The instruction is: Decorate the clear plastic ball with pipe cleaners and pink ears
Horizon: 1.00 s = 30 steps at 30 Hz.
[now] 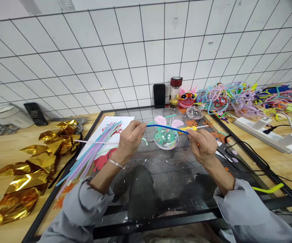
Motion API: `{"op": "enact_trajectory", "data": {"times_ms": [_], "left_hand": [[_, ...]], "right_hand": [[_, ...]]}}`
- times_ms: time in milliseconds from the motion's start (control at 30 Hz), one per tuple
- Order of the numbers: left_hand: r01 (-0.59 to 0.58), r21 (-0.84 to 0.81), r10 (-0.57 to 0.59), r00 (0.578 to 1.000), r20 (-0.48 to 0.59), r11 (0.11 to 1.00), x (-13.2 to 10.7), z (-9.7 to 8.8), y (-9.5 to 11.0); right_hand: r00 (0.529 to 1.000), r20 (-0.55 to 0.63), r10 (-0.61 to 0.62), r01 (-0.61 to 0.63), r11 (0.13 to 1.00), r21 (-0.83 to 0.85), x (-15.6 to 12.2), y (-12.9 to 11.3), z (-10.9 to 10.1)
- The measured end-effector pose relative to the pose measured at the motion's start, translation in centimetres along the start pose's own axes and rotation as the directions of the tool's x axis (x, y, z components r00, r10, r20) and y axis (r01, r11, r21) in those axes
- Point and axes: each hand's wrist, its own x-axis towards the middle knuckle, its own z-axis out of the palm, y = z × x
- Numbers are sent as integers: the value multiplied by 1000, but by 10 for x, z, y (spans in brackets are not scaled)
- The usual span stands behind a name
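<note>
A blue pipe cleaner (165, 127) stretches between my two hands, slightly bent near its left end. My left hand (130, 140) pinches one end, and my right hand (203, 143) pinches the other. Just below and behind it sits a clear round plastic dome (166, 138) with green and coloured bits in it. Two pink shell-like pieces (160, 120) lie behind the pipe cleaner. A yellow-handled tool (188, 128) rests near my right hand. Beside my left forearm lies a bundle of pastel pipe cleaners (95, 148), partly on a white sheet (85, 153).
A black-framed glass board (161, 219) covers the middle of the wooden table. Gold foil (34, 175) spreads on the left. Tangled pipe cleaners (234, 98), a power strip (265, 133) and black cables (252, 170) lie right. A glass bottle (174, 94) and pink animal-faced piece (187, 98) stand behind.
</note>
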Motion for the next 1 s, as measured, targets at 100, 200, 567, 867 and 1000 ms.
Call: {"op": "enact_trajectory", "data": {"times_ms": [100, 200, 567, 867, 1000], "left_hand": [[3, 3, -3, 1000, 1, 1000, -2, -1, -1], [8, 3, -8, 1000, 5, 1000, -3, -1, -1], [9, 19, -10, 998, 56, 1000, -7, 4, -1], [102, -26, -96, 981, 171, 994, -12, 8, 2], [143, -53, -131, 973, 191, 988, -13, 10, 4]], "right_hand": [[1000, 2, 13, -13, 1000, 17, 0, -1, 0], [1000, -4, 27, -27, 999, 33, -1, -2, 1], [994, 1, 106, -106, 991, 80, -4, -2, 2], [997, -1, 78, -78, 992, 103, -3, -2, 2], [996, 5, 85, -85, 991, 101, -3, -2, 2]]}}
